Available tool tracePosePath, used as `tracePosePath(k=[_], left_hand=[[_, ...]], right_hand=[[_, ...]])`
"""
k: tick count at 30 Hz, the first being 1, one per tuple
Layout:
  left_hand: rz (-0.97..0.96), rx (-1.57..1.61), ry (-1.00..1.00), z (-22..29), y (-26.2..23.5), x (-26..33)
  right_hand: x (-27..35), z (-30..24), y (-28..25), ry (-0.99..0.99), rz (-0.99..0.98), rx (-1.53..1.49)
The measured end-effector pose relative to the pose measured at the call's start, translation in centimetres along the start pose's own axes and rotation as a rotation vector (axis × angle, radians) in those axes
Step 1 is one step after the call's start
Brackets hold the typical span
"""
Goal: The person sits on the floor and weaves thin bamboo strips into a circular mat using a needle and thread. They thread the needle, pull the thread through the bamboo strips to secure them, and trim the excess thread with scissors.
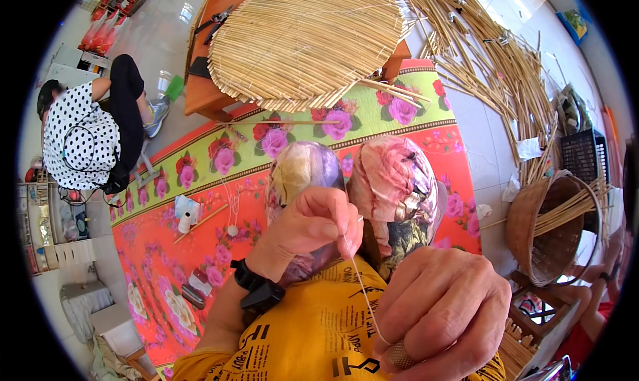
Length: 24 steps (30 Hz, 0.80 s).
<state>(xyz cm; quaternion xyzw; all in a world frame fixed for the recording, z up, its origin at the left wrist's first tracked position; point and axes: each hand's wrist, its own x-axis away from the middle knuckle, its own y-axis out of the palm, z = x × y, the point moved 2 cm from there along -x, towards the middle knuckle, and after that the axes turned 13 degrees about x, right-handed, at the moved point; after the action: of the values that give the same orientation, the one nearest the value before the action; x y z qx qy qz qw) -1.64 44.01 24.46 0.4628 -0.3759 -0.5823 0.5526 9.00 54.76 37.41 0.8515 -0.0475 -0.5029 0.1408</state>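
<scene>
A: What did the left hand [313, 224] hold?

B: Its fingers were pinched together on a thin thread [363, 291], which ran taut down to the right hand [446, 311].

A: And that hand?

B: Curled closed just below and right of the left one; the thread seemed to pass between its fingers, though the grip itself was hidden.

A: Anything nearby?

B: Both knees [393, 175] lay just beyond the hands on a floral mat [200, 248]. Farther off sat a woven reed mat [306, 41] on a low worktop [200, 95], and a basket [546, 228] right of the right hand.
</scene>
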Motion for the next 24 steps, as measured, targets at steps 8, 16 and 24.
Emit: tracePosePath(k=[8,16,24], left_hand=[[0.045,-0.165,0.105,0.9,2.0,0.7],[0.268,-0.69,0.335,1.3,3.2,0.9],[0.344,-0.803,0.258,1.2,2.7,1.1]], right_hand=[[1.4,-0.3,0.9,-0.159,0.03,0.096],[6.6,2.8,-2.1,0.84,0.622,0.348],[8.2,4.7,-2.8,0.959,0.516,0.406]])
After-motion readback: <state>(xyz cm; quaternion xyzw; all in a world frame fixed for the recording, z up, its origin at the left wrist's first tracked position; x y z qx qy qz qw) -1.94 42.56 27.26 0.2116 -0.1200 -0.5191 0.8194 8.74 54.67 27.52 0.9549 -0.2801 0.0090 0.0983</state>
